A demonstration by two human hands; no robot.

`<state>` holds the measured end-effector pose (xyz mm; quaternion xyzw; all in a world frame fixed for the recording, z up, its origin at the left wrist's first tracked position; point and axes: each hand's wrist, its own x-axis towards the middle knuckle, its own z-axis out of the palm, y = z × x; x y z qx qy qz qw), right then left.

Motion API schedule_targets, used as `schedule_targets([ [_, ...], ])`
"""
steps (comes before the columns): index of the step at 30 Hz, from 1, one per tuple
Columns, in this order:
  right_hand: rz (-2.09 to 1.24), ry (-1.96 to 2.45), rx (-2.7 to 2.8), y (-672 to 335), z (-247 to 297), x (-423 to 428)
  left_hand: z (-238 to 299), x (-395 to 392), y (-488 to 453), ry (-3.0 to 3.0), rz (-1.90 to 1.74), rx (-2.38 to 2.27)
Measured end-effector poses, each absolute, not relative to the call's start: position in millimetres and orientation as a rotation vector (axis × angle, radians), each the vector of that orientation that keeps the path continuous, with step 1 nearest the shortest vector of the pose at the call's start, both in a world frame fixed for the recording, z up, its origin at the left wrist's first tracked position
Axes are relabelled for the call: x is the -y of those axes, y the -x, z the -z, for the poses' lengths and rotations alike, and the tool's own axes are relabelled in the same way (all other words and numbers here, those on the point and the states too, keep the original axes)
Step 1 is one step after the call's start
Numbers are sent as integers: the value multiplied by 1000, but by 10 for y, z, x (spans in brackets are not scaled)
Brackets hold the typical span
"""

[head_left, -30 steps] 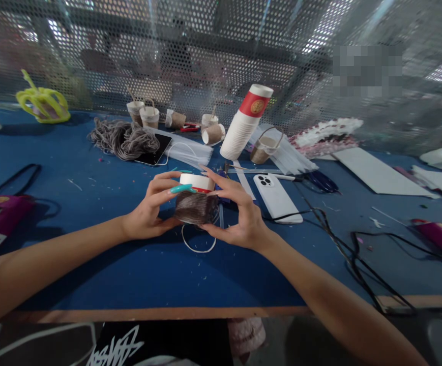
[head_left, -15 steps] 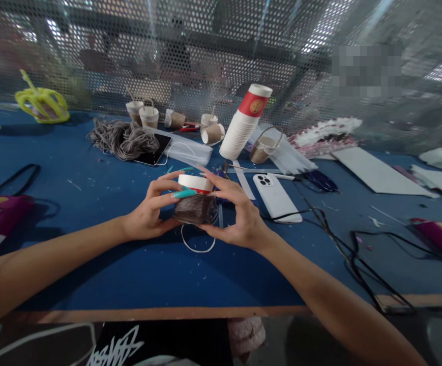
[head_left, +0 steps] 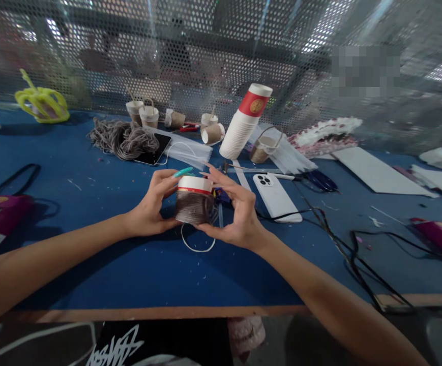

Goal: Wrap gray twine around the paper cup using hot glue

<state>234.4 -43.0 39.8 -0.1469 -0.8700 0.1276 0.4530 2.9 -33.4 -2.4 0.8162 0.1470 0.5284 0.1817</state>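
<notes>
Between my two hands is a paper cup [head_left: 195, 201], wrapped around its lower part with dark grey-brown cord; a red band and a white part show above the cord. My left hand [head_left: 152, 206] grips it from the left, thumb low on the cord and a turquoise-nailed finger at the upper edge. From the right, my right hand [head_left: 239, 213] holds it with the thumb at the bottom and fingers near the top. A thin white loop [head_left: 198, 251] lies on the table just in front of the cup.
Behind stand a leaning stack of paper cups [head_left: 239, 129], a heap of grey cord [head_left: 119, 138] and several small cord-wrapped cups [head_left: 149, 117]. A white phone [head_left: 277, 198] lies to the right, near black cables [head_left: 327, 229]. A purple device [head_left: 3, 218] sits at left on the blue table [head_left: 148, 279].
My left fingers have lifted from the cup's front to its upper edge, exposing more of the red band and cord. The cup has turned or tilted slightly in my hands.
</notes>
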Motion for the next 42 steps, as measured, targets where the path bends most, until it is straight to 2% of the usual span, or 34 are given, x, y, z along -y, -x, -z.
schedule_targets([
  [8, -110, 347, 2254, -2402, -426, 432, 52, 341, -27, -2249, -1489, -352],
  [20, -36, 490, 2185, -2516, -522, 420, 16, 306, -43, -2147, -1549, -289],
  [23, -174, 610, 2002, -2496, -512, 458, 25, 310, -48, -2142, -1558, -294],
  [32, -940, 676, 1895, -2304, -473, 588, 59, 350, -40, -2251, -1566, -326],
  [42, -1065, 611, 1858, -2290, -491, 608, 58, 328, -48, -2283, -1654, -288],
])
